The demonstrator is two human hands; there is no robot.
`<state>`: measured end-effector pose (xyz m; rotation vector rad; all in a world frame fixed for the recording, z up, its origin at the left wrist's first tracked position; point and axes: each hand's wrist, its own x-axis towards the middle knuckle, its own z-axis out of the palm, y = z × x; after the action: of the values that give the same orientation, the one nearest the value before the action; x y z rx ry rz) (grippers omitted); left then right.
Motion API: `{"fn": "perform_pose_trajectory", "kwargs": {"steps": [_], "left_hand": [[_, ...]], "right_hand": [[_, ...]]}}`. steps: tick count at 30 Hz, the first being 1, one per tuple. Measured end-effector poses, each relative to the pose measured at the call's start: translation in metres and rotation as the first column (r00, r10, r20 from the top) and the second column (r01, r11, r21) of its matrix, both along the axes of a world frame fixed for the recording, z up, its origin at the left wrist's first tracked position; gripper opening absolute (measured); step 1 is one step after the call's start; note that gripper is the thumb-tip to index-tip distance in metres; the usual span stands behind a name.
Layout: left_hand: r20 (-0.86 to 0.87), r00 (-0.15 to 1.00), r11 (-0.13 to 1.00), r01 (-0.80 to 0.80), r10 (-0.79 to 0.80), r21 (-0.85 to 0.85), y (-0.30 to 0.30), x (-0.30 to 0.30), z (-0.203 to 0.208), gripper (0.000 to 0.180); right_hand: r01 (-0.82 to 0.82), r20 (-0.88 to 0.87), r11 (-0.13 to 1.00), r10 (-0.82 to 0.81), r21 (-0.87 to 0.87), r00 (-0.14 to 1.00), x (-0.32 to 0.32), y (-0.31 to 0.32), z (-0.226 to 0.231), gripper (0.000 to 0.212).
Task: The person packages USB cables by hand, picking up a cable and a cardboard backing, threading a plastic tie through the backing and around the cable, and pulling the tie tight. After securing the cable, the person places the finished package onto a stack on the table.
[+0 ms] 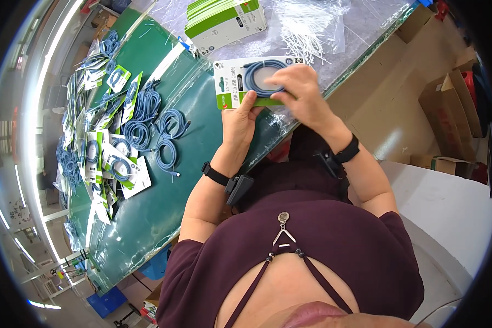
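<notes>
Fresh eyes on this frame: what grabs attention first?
The white-and-green card with a blue cable coil, upper centre, held by the left hand with the right hand at the coil. Next, the heap of blue cables and cards across the left of the green table. Then the card stack and white strips along the top.

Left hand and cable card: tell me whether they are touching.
Touching: in the head view, the left hand has its thumb lying over the green lower edge of the cable card.
</notes>
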<state>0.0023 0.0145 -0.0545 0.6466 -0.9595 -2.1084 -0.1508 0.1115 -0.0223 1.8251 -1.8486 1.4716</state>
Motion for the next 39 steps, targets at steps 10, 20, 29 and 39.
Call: {"fn": "perform_pose_trajectory", "kwargs": {"steps": [10,20,29,39], "left_hand": [[-0.052,0.998,0.998,-0.050,0.048,-0.048,-0.011,0.003,-0.006,0.039],[-0.022,0.999,0.996,-0.044,0.042,-0.075,-0.010,0.007,-0.008,0.040],[-0.091,0.995,0.998,-0.040,0.044,0.043,-0.014,0.003,-0.010,0.034],[-0.267,0.961,0.978,0.119,-0.071,0.170,-0.021,0.006,-0.013,0.040]], "right_hand": [[0.132,0.610,0.983,-0.184,0.131,0.771,-0.012,0.003,0.000,0.033],[0.369,0.009,0.927,-0.371,0.064,0.929,0.010,-0.033,-0.002,0.041],[0.205,0.246,0.970,-0.232,0.129,0.941,0.016,-0.044,-0.006,0.036],[-0.016,-0.279,0.995,0.044,0.101,0.959,0.027,-0.034,-0.012,0.028]]}}
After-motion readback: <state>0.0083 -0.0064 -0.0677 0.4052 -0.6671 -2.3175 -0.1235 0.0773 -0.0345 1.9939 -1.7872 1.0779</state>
